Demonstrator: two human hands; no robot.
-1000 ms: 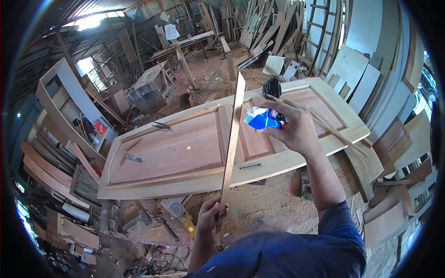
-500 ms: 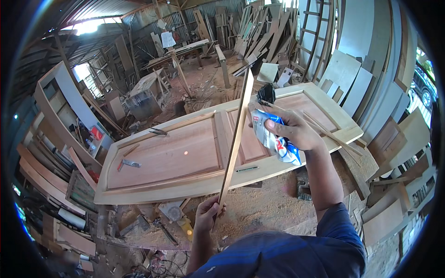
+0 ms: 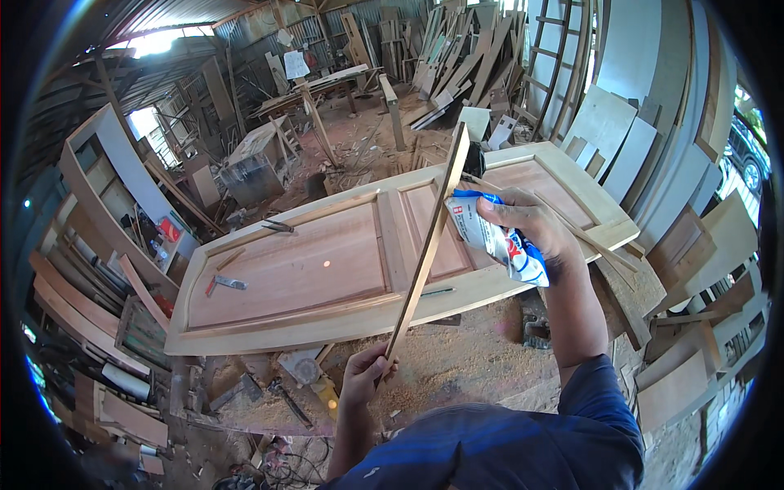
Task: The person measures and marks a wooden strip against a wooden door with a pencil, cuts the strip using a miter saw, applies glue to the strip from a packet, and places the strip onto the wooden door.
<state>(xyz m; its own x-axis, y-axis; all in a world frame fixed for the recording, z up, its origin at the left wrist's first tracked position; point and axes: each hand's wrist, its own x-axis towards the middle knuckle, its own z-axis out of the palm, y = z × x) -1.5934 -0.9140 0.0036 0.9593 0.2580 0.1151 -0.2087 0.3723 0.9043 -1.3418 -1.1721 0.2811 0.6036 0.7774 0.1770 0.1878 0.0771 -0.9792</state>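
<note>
My left hand (image 3: 367,374) is closed round the lower end of a long, thin wooden strip (image 3: 428,255), which slants up and away to the right. In my right hand (image 3: 532,222) is a soft white-and-blue glue pouch (image 3: 500,243), squeezed between thumb and fingers. The pouch's upper left end meets or nearly touches the strip's upper half; the exact contact is hard to make out. Beneath both lies a pale wooden panel door (image 3: 269,336) on a workbench. A pencil (image 3: 438,292) rests on its near rail.
On the door lie a red-handled square (image 3: 226,283), a dark pincer-like tool (image 3: 278,226) and thin sticks (image 3: 584,235) at the right. A hammer (image 3: 290,402) lies on the sawdust-covered bench (image 3: 457,367). Boards (image 3: 600,131) lean along the right wall; an open cabinet (image 3: 135,175) stands left.
The strip's upper end has swung a little to the right. My right hand and the pouch have shifted slightly right, staying by the strip. My left hand keeps its grip.
</note>
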